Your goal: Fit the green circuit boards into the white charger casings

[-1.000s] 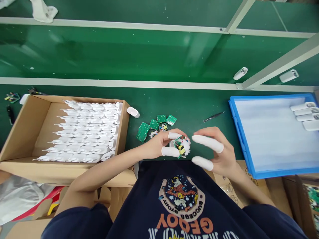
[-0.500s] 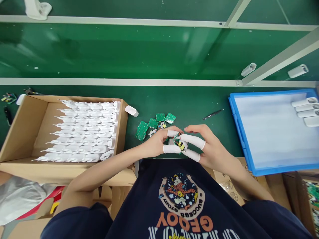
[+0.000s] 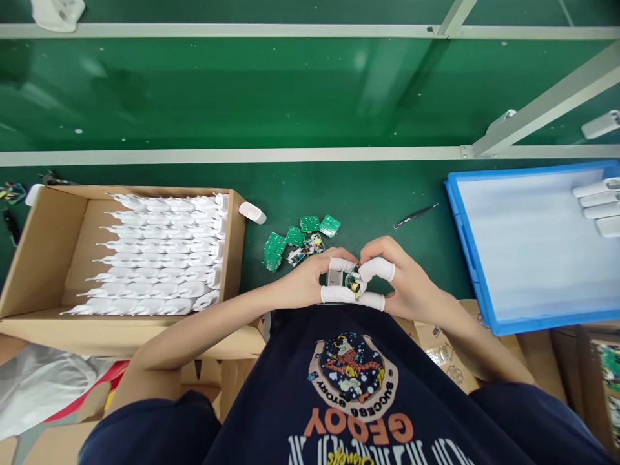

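My left hand (image 3: 322,279), with white covers on its fingers, is closed on a small circuit board (image 3: 353,281) with a yellow part. A pale grey-white piece (image 3: 334,278) shows between its thumb and fingers. From the right, my right hand (image 3: 393,279), also in white finger covers, pinches the same board assembly at its right side. Just beyond my left hand lie several green circuit boards (image 3: 295,236), some with their parts facing up. Black tweezers (image 3: 414,216) rest on the green table beyond my right hand.
On the left, a cardboard box (image 3: 235,248) holds rows of white casings (image 3: 165,245). One white casing (image 3: 252,212) lies beside it. A blue tray (image 3: 465,239) with several white casings (image 3: 600,200) stands on the right. A pale rail (image 3: 290,155) crosses behind.
My right fingers have bent inward around the board, and the grey-white piece shows more clearly between my left fingers. The view has shifted slightly.
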The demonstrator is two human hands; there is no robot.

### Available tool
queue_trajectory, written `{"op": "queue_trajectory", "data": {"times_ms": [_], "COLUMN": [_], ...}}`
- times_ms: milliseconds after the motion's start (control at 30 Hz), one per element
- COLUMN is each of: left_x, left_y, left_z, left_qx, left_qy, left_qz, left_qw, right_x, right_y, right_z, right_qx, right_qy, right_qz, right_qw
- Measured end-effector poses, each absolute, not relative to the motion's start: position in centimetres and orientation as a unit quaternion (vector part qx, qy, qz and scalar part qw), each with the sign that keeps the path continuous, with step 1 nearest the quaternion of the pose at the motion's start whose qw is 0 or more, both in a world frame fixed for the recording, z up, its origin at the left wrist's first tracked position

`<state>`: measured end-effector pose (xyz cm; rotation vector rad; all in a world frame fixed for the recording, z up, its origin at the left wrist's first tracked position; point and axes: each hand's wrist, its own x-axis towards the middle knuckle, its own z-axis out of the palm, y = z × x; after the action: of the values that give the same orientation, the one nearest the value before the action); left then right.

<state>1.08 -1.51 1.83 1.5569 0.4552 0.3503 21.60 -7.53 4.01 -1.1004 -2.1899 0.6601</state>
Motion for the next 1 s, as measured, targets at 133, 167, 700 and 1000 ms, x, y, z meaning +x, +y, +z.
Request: {"op": "queue_trajectory", "data": {"times_ms": [133, 167, 700, 1000], "left_x": [0.9, 0.9, 1.2, 1.1], "left_y": [-1.4, -1.3, -1.8, -1.6], "left_z": [1.7, 1.7, 1.7, 1.8], "left_qx": [0.668, 0.665, 0.678, 0.599], "left_qy": [0.207, 0.211, 0.201, 0.227], "left_qz": [0.171, 0.174, 0.180, 0.237], "left_qw": [0.694, 0.695, 0.684, 0.730], "right_x": [21.4, 21.3, 21.7, 20.6], "right_y": [-7.8, -7.8, -8.3, -7.7], "right_z": [3.7, 3.7, 2.4, 2.2], "right_qx": [-0.431, -0.429, -0.402, -0.408], "right_qy": [-0.812, -0.816, -0.828, -0.795], "right_qz": [0.210, 0.197, 0.124, 0.027], "right_qw": [0.332, 0.334, 0.371, 0.448]}}
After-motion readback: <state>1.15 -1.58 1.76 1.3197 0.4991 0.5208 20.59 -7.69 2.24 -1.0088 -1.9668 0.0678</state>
